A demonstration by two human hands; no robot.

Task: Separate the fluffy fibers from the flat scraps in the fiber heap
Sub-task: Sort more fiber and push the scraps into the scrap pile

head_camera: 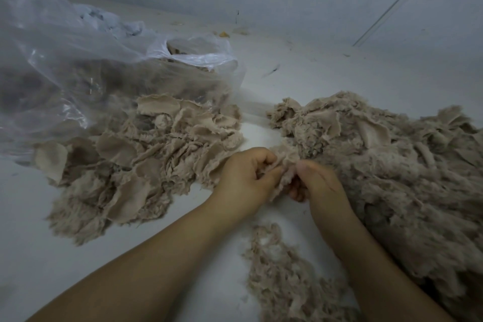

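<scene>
1. While both hands meet at the fiber heap's near-left edge, the left hand and right hand each pinch 1 scrap.
2. Left of the heap lie flat scraps; nearer, fluffy fibers.

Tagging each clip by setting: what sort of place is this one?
Probably a bare workroom for hand-sorting textile waste, worked on a pale floor or low surface against plain walls. Heaps of beige plush scraps lie loose, and a clear plastic bag holds more.
</scene>
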